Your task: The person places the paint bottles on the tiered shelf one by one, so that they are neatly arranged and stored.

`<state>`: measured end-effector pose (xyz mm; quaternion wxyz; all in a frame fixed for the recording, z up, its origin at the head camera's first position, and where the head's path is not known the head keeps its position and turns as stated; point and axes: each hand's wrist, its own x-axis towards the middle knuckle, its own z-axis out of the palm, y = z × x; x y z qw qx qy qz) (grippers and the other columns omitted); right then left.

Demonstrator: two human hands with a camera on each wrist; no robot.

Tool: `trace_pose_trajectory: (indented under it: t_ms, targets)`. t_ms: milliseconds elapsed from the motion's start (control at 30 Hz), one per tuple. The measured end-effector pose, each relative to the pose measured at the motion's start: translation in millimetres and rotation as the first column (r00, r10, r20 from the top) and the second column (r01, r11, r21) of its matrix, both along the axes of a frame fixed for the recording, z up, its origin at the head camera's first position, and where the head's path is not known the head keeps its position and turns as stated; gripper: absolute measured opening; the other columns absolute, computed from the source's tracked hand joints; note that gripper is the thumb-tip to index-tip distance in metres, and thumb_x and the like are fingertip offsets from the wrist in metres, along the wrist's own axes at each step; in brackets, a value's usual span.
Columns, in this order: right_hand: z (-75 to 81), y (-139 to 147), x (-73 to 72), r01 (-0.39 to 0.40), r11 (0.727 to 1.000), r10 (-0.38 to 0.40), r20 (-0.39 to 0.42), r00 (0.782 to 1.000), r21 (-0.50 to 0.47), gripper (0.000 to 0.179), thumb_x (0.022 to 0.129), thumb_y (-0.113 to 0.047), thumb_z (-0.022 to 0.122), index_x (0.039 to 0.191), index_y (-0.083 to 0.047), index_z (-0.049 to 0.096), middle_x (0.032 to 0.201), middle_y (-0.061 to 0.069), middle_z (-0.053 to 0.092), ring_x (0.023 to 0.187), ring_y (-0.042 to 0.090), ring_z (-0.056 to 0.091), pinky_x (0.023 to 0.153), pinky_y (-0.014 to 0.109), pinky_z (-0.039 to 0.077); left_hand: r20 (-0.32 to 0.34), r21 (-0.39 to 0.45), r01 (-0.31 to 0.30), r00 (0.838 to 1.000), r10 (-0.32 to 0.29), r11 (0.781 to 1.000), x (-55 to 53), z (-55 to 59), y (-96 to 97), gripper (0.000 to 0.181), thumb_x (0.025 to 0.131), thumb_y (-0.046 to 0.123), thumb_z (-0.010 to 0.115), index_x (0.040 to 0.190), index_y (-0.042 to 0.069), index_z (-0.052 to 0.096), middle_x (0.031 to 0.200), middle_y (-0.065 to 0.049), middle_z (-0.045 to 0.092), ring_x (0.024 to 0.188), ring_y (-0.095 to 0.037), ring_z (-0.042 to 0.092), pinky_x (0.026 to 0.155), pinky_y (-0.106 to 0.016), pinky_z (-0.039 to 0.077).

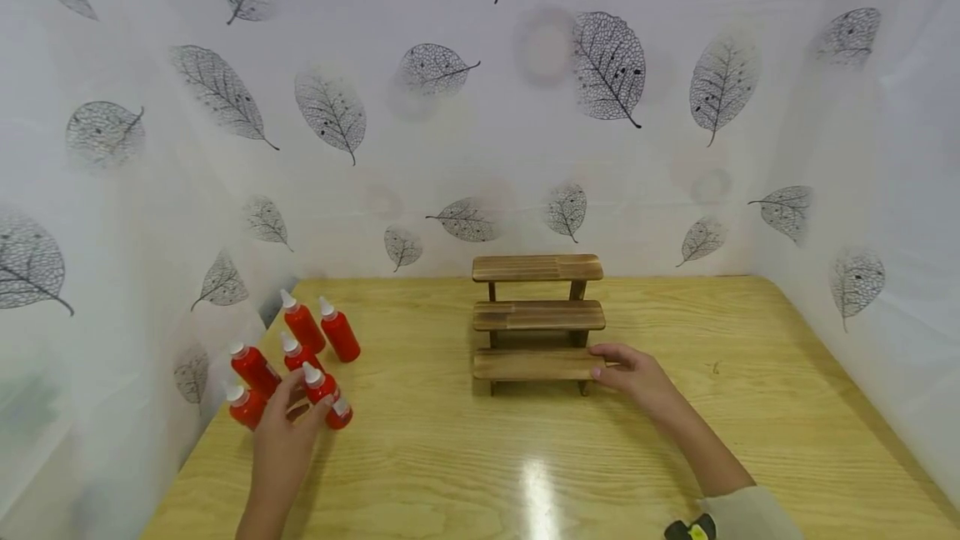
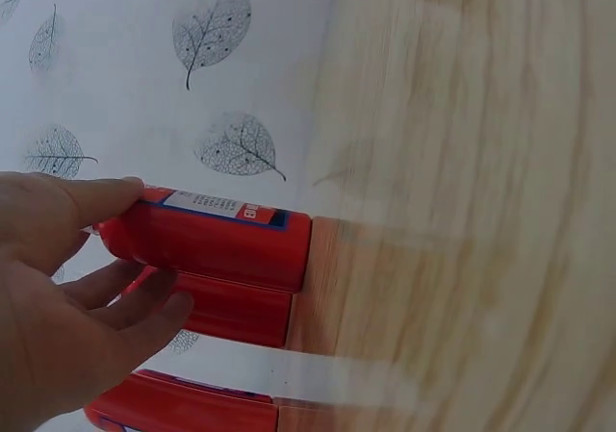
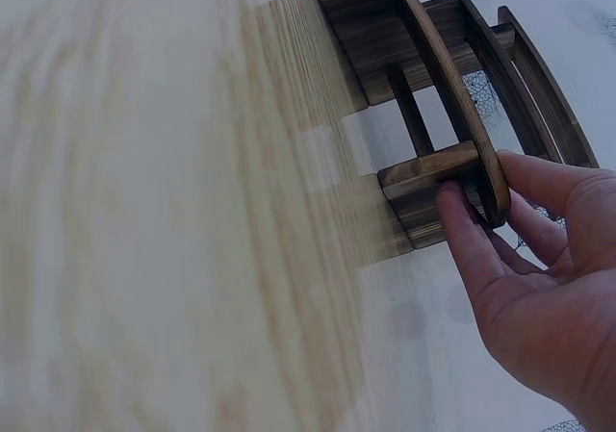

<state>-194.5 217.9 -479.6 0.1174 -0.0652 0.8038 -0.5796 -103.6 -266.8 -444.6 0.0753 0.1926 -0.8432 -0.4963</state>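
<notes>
At the left of the table, my left hand point(image 1: 287, 427) has its thumb and fingers on either side of a red squeeze bottle point(image 1: 339, 408) with a white pointed cap. In the left wrist view this bottle point(image 2: 217, 244) stands on the wood, its label showing, beside another red bottle point(image 2: 241, 310). My right hand point(image 1: 633, 377) pinches the right end of the lowest board of a three-tier wooden step shelf point(image 1: 536, 365). The right wrist view has the thumb and fingers on opposite faces of that board point(image 3: 448, 71).
Several more red bottles point(image 1: 341, 336) stand in a group around my left hand near the table's left edge. The light wood table point(image 1: 450, 457) is bordered at the back and sides by a white curtain point(image 1: 480, 140) printed with dark leaves.
</notes>
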Motion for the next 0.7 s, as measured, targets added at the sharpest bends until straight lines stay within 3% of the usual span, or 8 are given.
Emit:
trace_pose_trajectory:
  t_ms: [200,367,700]
  targets:
    - [0.2,0,0.5,-0.004,1.0,0.004,-0.001,1.0,-0.005,0.055,0.095,-0.033,0.07,0.141,-0.008,0.056,0.144,0.017,0.053,0.121,0.029,0.059,0.099,0.041,0.052,0.033,0.057,0.034,0.999,-0.036,0.998,-0.8,-1.8,-2.6,0.07,0.099,0.027,0.065,0.158,0.018,0.027,0.157,-0.017,0.039,0.143,-0.039,0.038,0.115,-0.057,0.037]
    - [-1.3,0,0.5,-0.003,1.0,0.003,0.001,1.0,0.008,0.054,0.095,-0.035,0.07,0.141,-0.01,0.056,0.144,0.016,0.053,0.118,0.027,0.06,0.098,0.041,0.052,0.025,0.016,0.032,0.999,-0.032,0.999,-3.6,1.5,1.4,0.069,0.098,0.027,0.068,0.157,0.019,0.032,0.155,-0.016,0.043,0.141,-0.037,0.042,0.113,-0.055,0.04]
    - [-1.4,0,1.4,0.002,1.0,-0.002,0.009,1.0,0.002,0.056,0.095,-0.036,0.07,0.142,-0.01,0.055,0.145,0.016,0.052,0.126,0.031,0.057,0.101,0.044,0.051,-0.083,-0.017,0.141,0.986,-0.142,0.99,-23.6,20.1,29.7,0.066,0.096,0.036,0.07,0.153,0.023,0.04,0.151,-0.009,0.051,0.134,-0.03,0.053,0.108,-0.05,0.048]
